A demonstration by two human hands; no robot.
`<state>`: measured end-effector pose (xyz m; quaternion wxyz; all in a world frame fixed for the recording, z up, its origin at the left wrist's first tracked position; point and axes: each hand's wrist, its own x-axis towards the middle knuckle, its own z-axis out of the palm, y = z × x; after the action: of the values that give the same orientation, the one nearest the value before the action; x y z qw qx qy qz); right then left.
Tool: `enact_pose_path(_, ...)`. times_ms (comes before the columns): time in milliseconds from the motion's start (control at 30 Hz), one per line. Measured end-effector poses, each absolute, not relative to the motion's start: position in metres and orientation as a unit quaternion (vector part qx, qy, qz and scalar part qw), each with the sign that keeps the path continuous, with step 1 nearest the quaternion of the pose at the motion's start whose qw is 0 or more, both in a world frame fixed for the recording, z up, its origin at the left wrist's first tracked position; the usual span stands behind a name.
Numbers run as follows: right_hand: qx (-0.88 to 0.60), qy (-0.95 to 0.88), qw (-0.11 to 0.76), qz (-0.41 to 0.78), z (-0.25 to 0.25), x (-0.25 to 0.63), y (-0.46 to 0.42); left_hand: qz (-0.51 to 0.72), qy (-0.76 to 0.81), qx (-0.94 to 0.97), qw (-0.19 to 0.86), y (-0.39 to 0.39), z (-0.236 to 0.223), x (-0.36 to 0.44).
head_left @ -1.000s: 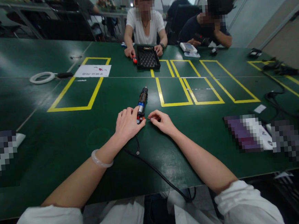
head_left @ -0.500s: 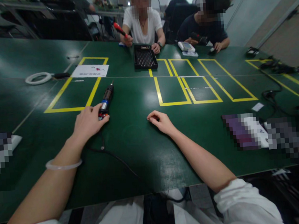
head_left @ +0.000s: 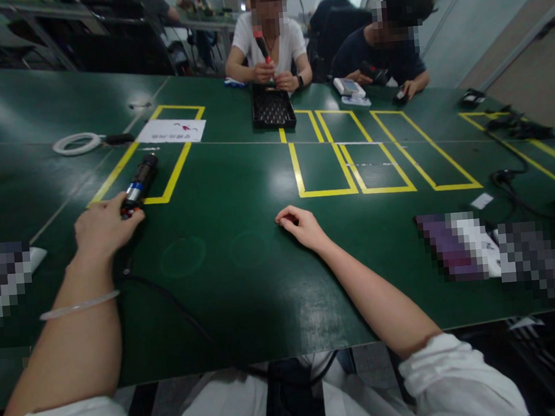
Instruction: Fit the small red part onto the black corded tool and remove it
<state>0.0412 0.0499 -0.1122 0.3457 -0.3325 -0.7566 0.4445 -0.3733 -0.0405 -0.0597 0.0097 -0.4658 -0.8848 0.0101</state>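
Note:
My left hand (head_left: 103, 225) is closed around the rear end of a corded electric screwdriver (head_left: 137, 185), which has a black body with a blue and silver band. The tool lies over the left yellow-taped rectangle (head_left: 160, 200), its front end pointing away from me. A black cord (head_left: 184, 311) trails from it across the green table (head_left: 274, 291) and over the front edge. My right hand (head_left: 300, 224) rests on the table near the middle, fingers loosely curled together, with nothing visible in them.
A white labelled card (head_left: 171, 131) and a coiled white cable (head_left: 78, 144) lie beyond my left hand. Across the table, a person holds a red-and-black tool (head_left: 262, 46) over a black tray (head_left: 273, 122). Several taped rectangles (head_left: 330, 192) and black cables (head_left: 516, 128) are on the right.
My left hand has carried the electric screwdriver leftward, into the left taped rectangle, and its cord followed. My right hand stayed put. The person opposite brought the red-and-black tool over the tray.

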Motion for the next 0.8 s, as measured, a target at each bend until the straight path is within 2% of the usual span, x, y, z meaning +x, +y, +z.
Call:
enact_pose_path(167,-0.332,-0.758,0.345,0.443,-0.111,0.041,0.049,-0.018,-0.872,-0.477,0.107,-0.042,-0.063,-0.357)
enact_pose_path(500,-0.333,-0.761,0.339,0.442,-0.111,0.042,0.049,-0.029,-0.88,-0.463,0.096,-0.046,-0.058,-0.344)
enact_pose_path(633,-0.331,-0.763,0.338,0.441,-0.111,0.041,0.049,-0.093,-0.873,-0.467,0.106,-0.043,-0.056,-0.333)
enact_pose_path(700,-0.331,-0.764,0.338,0.439,-0.11,0.041,0.049,-0.155,-0.855,-0.489,0.078,-0.039,-0.056,-0.32)
enact_pose_path(800,-0.33,-0.765,0.337,0.438,-0.108,0.041,0.049,-0.245,-0.779,-0.577,-0.034,-0.03,-0.058,-0.286)
